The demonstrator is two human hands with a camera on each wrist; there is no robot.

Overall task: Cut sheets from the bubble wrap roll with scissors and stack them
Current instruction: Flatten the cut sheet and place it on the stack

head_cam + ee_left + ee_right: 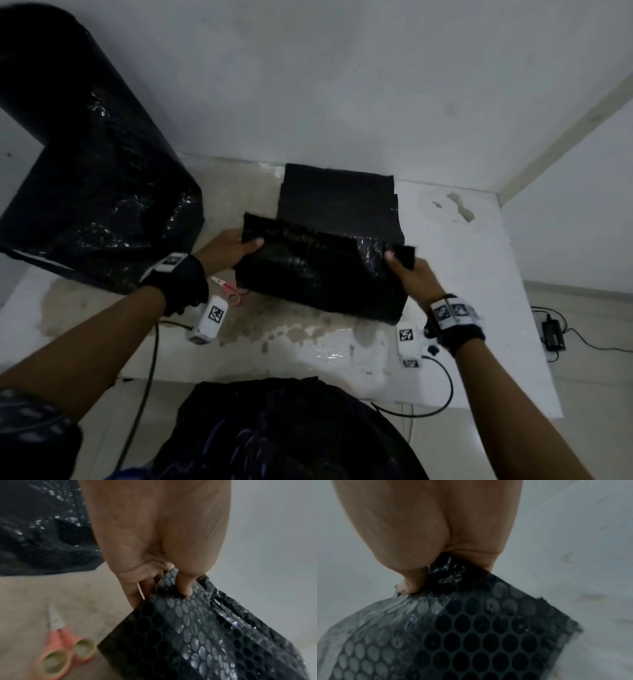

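A cut sheet of black bubble wrap point(318, 270) hangs in the air between my hands, above the work surface. My left hand point(233, 248) pinches its upper left corner point(178, 592), thumb on top. My right hand point(407, 270) pinches the upper right corner point(447, 574). Behind the sheet, a flat stack of black sheets point(337, 198) lies near the wall. The big black bubble wrap roll point(82, 161) stands at the left, its loose end draped down. Pink scissors point(229, 289) point(61, 646) lie shut on the surface below my left wrist.
The white, stained work surface point(462, 246) meets a white wall point(342, 85) at the back. A black power adapter point(552, 330) with cables lies on the floor to the right. Black fabric point(284, 431) covers my lap at the near edge.
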